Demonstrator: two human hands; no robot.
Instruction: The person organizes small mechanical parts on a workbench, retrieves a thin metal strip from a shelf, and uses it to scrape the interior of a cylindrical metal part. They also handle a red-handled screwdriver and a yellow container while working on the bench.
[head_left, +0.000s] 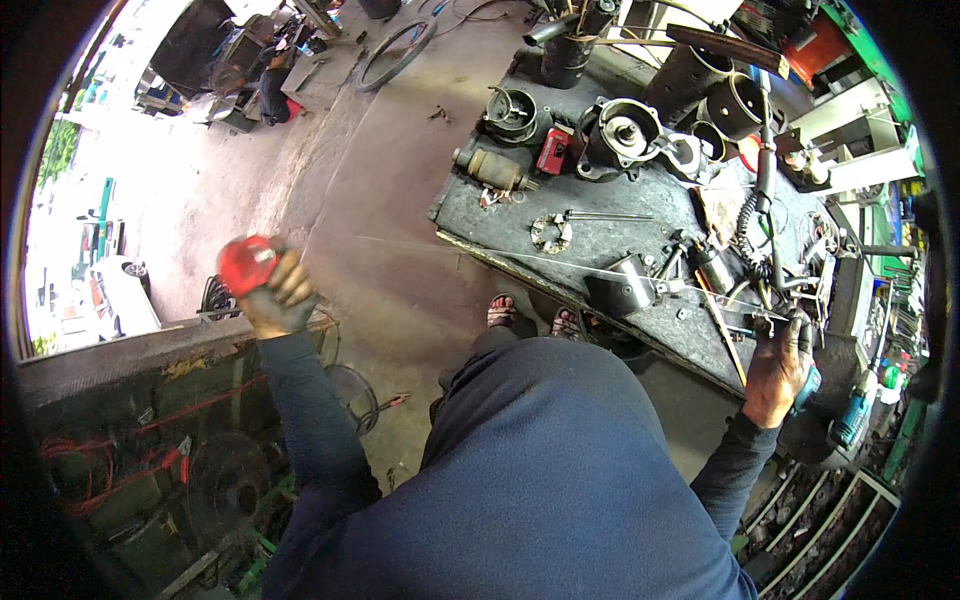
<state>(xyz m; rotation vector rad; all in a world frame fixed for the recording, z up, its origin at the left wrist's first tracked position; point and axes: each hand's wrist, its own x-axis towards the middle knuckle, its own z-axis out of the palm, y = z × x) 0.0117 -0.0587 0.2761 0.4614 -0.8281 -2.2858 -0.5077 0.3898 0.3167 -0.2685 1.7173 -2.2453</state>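
Note:
Out to the left, well away from the bench, my left hand (275, 300) is closed round a red, round spool (247, 264), slightly smeared by motion. A thin pale strand (520, 254) stretches from that side across the bench to my right hand (778, 370). The fingers of that hand are pinched together over the bench's right part, where the strand meets them; its exact end is too small to see. Near the strand lie a dark metal cylinder (622, 287), a ring-shaped part (551, 233) and a motor armature (495, 168).
The dark workbench (500, 222) carries an opened motor housing (622, 134), a red box (553, 151) and a hanging tool with coiled cable (748, 222). A teal power tool (854, 410) lies right of my arm. A tire (398, 54) rests on the floor. A low partition (150, 362) stands at left.

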